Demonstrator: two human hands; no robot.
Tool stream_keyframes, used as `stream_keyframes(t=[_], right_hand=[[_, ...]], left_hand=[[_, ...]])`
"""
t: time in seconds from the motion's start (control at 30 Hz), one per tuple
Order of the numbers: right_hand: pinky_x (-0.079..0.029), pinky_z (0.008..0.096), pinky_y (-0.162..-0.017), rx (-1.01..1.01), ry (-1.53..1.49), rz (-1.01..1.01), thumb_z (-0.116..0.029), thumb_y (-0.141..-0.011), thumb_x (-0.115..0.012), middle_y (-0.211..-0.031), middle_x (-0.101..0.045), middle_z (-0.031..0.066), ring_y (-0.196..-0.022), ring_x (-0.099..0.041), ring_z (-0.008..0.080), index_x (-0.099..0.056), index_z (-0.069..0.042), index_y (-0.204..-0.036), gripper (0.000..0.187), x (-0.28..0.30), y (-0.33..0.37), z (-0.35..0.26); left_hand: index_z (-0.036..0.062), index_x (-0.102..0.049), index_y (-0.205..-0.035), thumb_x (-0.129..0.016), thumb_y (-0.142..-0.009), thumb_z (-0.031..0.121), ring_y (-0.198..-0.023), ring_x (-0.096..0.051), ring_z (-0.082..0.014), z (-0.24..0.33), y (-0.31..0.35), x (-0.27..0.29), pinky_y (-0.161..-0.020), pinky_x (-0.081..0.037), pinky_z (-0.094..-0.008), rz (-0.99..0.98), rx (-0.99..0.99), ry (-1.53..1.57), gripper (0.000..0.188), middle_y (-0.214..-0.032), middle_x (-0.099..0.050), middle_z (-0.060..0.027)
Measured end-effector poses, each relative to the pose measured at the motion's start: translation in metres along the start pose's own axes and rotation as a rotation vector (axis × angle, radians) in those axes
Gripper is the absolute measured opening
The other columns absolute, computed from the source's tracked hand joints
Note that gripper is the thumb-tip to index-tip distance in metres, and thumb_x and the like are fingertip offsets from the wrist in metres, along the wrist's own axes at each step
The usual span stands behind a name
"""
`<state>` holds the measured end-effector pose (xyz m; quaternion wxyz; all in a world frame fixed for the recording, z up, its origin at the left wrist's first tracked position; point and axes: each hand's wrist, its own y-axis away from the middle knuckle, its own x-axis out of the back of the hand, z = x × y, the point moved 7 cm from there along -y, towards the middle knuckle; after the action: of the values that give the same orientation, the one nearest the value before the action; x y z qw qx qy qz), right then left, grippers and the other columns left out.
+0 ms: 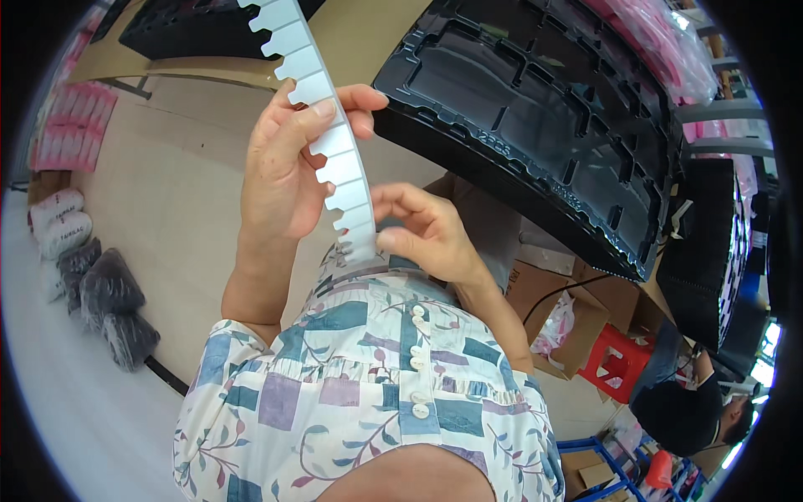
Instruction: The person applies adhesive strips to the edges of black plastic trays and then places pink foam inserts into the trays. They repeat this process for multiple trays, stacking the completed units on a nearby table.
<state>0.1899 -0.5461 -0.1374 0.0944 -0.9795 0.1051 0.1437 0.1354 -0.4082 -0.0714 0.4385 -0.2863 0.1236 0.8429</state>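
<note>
Left hand (284, 163) pinches mid-length the white notched strip (330, 142), right hand (427, 234) clamps its lower end just beside; strip looks light, thin, bendy, best gripped by flat faces, not teeth.

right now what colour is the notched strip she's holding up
White, or very pale grey: the notched strip, pinched by the left hand and right hand; head view.

Notched strip (330, 142): pale matt plastic, smooth; moulded tray (535, 109): black glossy plastic; counter (167, 192): matt brown cardboard sheeting; blouse (360, 393): soft printed cloth; stool (617, 361): red plastic.
</note>
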Motion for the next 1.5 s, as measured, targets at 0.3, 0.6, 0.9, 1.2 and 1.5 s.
stream_keyframes(t=[0.3,0.6,0.9,1.2,1.5], right_hand=[[-0.05,0.0314,-0.085,-0.133,-0.388,-0.083,-0.023,-0.093,-0.067,-0.106,-0.066,0.0134,-0.093,-0.061,0.0159,-0.057,0.005,-0.123,0.042,-0.02,-0.007,0.009],[-0.042,0.0257,-0.057,-0.303,-0.301,-0.073,-0.025,-0.1,-0.062,-0.075,-0.056,-0.0006,-0.062,-0.049,0.008,-0.065,0.0,-0.103,0.025,-0.025,-0.012,0.034],[-0.039,0.0253,-0.047,-0.441,-1.063,-0.403,-0.031,-0.106,-0.046,-0.069,-0.054,0.0041,-0.054,-0.046,0.0098,-0.064,0.001,-0.096,0.039,-0.044,0.002,0.033],[-0.053,0.0261,-0.076,0.012,0.253,0.306,-0.014,-0.1,-0.052,-0.093,-0.071,0.0096,-0.083,-0.067,0.0144,-0.067,0.004,-0.109,0.025,0.027,0.011,-0.013],[-0.05,0.0227,-0.063,0.06,0.508,0.34,-0.005,-0.077,-0.078,-0.077,-0.069,0.0044,-0.067,-0.061,0.0094,-0.072,0.0,-0.092,0.017,0.024,0.014,-0.046]], left_hand=[[0.0006,-0.054,-0.111,-0.054,-0.098,0.009,-0.089,-0.063,-0.0148,0.0,0.011,0.038,-0.051,-0.051,-0.0228,0.184,-0.108,0.054,0.016,-0.107,-0.066,-0.0187],[-0.0042,-0.046,-0.131,-0.063,-0.095,0.034,-0.1,-0.062,-0.0227,-0.005,0.008,0.032,-0.066,-0.051,-0.0286,0.005,-0.111,0.2,0.055,-0.119,-0.062,-0.0215],[0.003,-0.069,-0.107,-0.079,-0.078,0.011,-0.097,-0.063,-0.0182,-0.067,0.039,0.038,-0.085,-0.051,-0.0296,-0.496,0.194,-0.065,0.032,-0.11,-0.065,-0.012],[0.0024,-0.059,-0.109,-0.063,-0.092,0.003,-0.07,-0.057,-0.0079,-0.039,0.044,0.032,-0.06,-0.046,-0.0203,0.119,0.038,-0.204,0.017,-0.094,-0.064,-0.0078],[0.0001,-0.058,-0.116,-0.061,-0.093,0.0,-0.07,-0.059,-0.0065,-0.036,0.041,0.015,-0.06,-0.046,-0.0193,0.059,-0.008,-0.234,0.023,-0.091,-0.066,-0.0057]])
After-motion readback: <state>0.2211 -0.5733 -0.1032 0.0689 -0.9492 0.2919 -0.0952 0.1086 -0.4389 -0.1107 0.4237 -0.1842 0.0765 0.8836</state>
